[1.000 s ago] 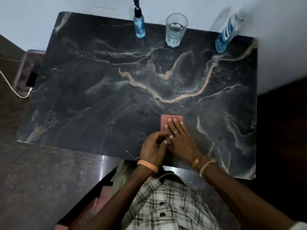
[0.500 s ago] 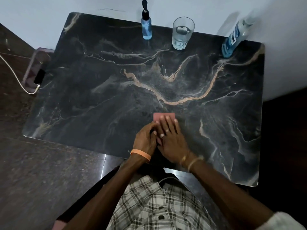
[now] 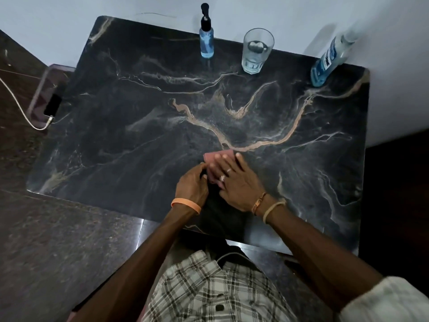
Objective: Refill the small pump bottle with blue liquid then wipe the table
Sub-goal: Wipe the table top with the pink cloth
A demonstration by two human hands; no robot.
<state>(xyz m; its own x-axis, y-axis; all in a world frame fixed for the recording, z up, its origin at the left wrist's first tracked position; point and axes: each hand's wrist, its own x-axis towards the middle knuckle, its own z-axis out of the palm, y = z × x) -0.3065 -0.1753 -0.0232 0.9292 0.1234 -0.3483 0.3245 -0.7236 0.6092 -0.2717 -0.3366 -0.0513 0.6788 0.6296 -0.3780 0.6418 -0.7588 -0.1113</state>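
Note:
A folded pink cloth [image 3: 212, 158] lies on the dark marble table [image 3: 139, 126] near its front middle. My right hand [image 3: 236, 182] lies flat on the cloth with straight fingers pressing it down. My left hand [image 3: 191, 185] sits just left of it, fingers loosely curled, fingertips touching the cloth's left edge. At the table's back edge stands the small pump bottle [image 3: 206, 40] with blue liquid and a black pump. At the back right stands the large blue-liquid bottle [image 3: 329, 59] with a label.
A clear glass [image 3: 256, 52] with some water stands between the two bottles. A phone [image 3: 53, 104] on a white cable lies on a stand left of the table. A white wall runs behind the table. Dark floor lies on both sides.
Both hands have stayed on the cloth. The cloth now lies slightly turned under my right hand. The view has shifted a little.

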